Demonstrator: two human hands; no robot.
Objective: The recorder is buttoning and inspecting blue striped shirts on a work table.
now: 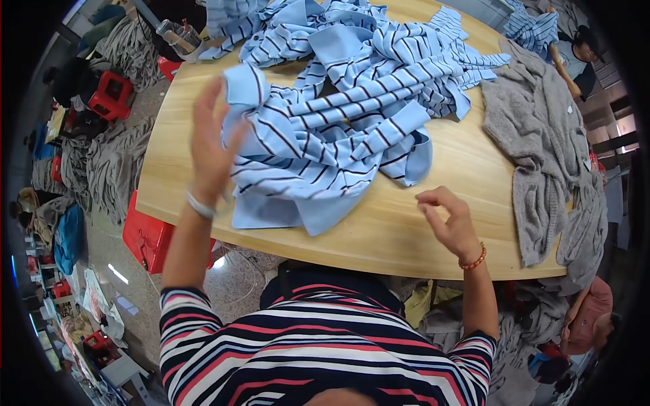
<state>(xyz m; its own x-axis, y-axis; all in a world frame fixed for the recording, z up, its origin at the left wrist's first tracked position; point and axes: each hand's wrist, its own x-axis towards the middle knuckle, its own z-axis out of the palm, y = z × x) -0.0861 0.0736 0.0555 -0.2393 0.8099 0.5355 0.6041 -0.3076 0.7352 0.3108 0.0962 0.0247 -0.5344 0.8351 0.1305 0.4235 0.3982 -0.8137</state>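
A heap of light blue knit garments [338, 142] with dark and white stripes lies crumpled on the pale wooden table [467, 162]. My left hand [213, 145], slightly smeared by motion, is at the left edge of the nearest garment, beside its plain blue band [245, 86]. Its thumb stands apart from the fingers, and I see nothing held; whether it touches the cloth I cannot tell. My right hand [450, 222] hovers over the table's near side, right of the garments. Its fingers are loosely bent, thumb apart, with nothing in them.
Grey knit garments [535, 135] hang over the table's right edge. A red stool [145, 233] stands by the left edge, another red stool [112, 95] farther off. Grey cloth piles [122, 162] lie at the left. Other people [582, 61] are at the right.
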